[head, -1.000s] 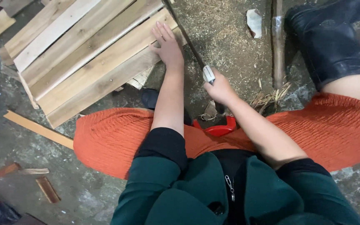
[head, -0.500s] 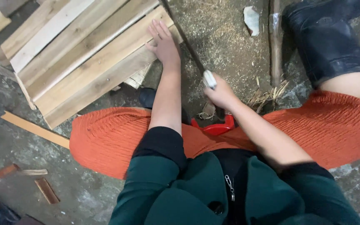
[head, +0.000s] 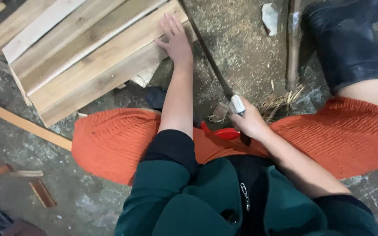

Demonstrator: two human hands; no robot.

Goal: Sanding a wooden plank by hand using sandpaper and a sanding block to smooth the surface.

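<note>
Rough concrete floor (head: 241, 39), grey and strewn with sawdust, forms the working surface. On it, the left hand (head: 176, 39) lies palm down with fingers spread and extended flat on the near corner of a stack of pale wooden planks (head: 84, 57), pressing rather than gripping; the thumb points toward the plank edge. The right hand (head: 250, 122) is closed in a full grip around the pale handle of a handsaw (head: 211, 65), whose thin dark blade runs diagonally up and left from the fist, passing just beside the plank corner and the left hand's fingers. Whether the blade touches the wood cannot be determined. Outward from the hands, both forearms are bare, emerging from dark green sleeves. An orange ribbed skirt (head: 114, 140) spreads across the lap beneath both arms, and a red object (head: 226, 133) shows partly between the folds, just below the saw handle. A dark rubber boot (head: 351, 48) occupies the upper right, with a long wooden stick (head: 293, 48) lying just beside it. A loose wooden slat (head: 31, 129) lies left of the skirt, and small offcuts (head: 40, 192) rest further down the floor.
</note>
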